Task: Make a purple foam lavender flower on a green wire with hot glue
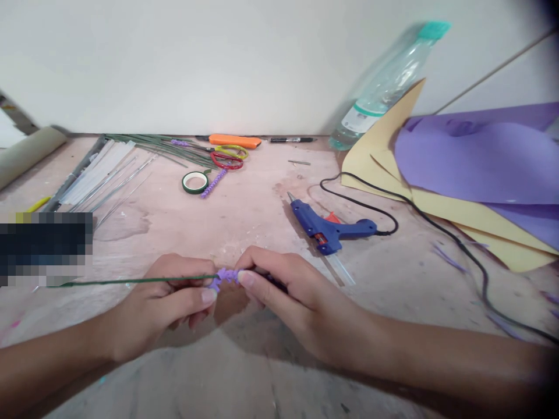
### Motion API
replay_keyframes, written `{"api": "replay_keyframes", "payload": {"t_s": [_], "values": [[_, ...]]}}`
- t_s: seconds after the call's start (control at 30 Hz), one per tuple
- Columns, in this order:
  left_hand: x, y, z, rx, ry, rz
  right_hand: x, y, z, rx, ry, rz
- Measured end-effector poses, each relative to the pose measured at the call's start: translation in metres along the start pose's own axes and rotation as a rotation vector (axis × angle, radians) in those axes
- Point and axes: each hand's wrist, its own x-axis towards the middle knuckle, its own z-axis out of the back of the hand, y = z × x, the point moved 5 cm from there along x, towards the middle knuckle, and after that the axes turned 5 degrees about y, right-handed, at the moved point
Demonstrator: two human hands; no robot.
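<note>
Between my two hands is a paper flower [227, 276], a small purple frilled strip on a long green stem [144, 280] that runs out to the left. My left hand [174, 297] pinches it at the lower left of the purple part, thumb on top. Thumb and fingers of my right hand [275, 279] close on the right end of the purple strip. Something dark and thin shows under the right fingers, too covered to make out. A blue glue gun [323, 227] with a clear glue stick [343, 270] lies just beyond my right hand.
Green tape [195, 183], a purple frilled piece [213, 184], scissors [227, 157], an orange cutter [234, 141] and a pen [292, 139] lie toward the wall. Glue sticks [98, 169] and green stems [152, 145] are at left. Bottle [379, 99], purple paper [476, 157] and black cord [437, 224] occupy the right.
</note>
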Motion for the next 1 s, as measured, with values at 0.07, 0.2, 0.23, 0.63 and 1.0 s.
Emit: {"api": "replay_keyframes", "payload": {"t_s": [0.07, 0.2, 0.23, 0.63, 1.0], "values": [[0.000, -0.001, -0.001, 0.023, 0.010, -0.016, 0.000, 0.000, -0.001, -0.016, 0.013, 0.000], [0.002, -0.010, -0.003, 0.090, 0.010, -0.087, -0.001, 0.000, -0.004, -0.063, 0.051, 0.003], [0.003, -0.012, -0.003, 0.117, 0.003, -0.107, -0.002, 0.000, -0.005, -0.074, 0.059, 0.011], [0.003, -0.013, -0.006, 0.187, -0.050, -0.118, -0.004, -0.002, -0.012, -0.311, 0.071, 0.042], [0.003, -0.015, -0.006, 0.255, -0.048, -0.169, -0.005, 0.003, -0.007, -0.350, 0.070, 0.033]]}}
